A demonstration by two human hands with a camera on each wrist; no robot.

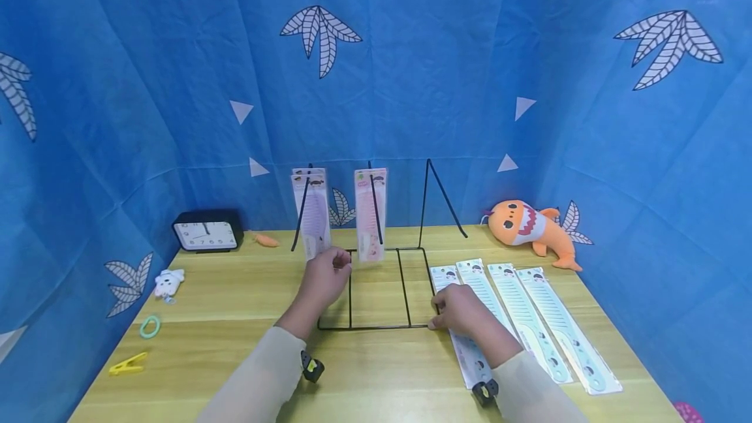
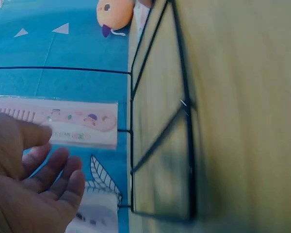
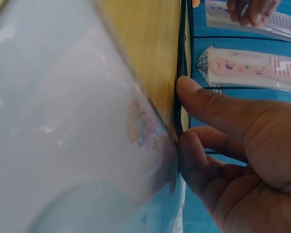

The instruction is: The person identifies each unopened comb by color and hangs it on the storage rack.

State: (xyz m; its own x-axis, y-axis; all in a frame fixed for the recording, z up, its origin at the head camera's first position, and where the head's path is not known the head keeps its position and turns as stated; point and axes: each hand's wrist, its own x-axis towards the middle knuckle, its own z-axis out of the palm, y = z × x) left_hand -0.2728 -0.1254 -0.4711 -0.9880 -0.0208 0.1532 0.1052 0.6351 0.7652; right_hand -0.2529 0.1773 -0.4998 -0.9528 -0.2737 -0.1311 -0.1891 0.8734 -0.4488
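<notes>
A black wire display rack [image 1: 401, 279] stands on the table with three slanted prongs. Purple packaged combs [image 1: 317, 214] hang on the left prong and pink packaged combs [image 1: 371, 217] on the middle one. My left hand [image 1: 327, 277] hovers by the lower end of the purple packs, fingers loosely bent; in the left wrist view nothing lies between them. With thumb and curled forefinger, my right hand [image 1: 461, 312] grips the front right corner of the rack's base. Under that hand lies a green-white packaged comb [image 1: 470, 364], whose near end fills much of the right wrist view.
Several more green-white comb packs [image 1: 529, 318] lie side by side on the right. Behind them sits an orange shark plush [image 1: 531, 227]. Along the left are a black clock [image 1: 207, 232], a small white plush [image 1: 168, 284], a green ring [image 1: 149, 326] and a yellow clip [image 1: 128, 364].
</notes>
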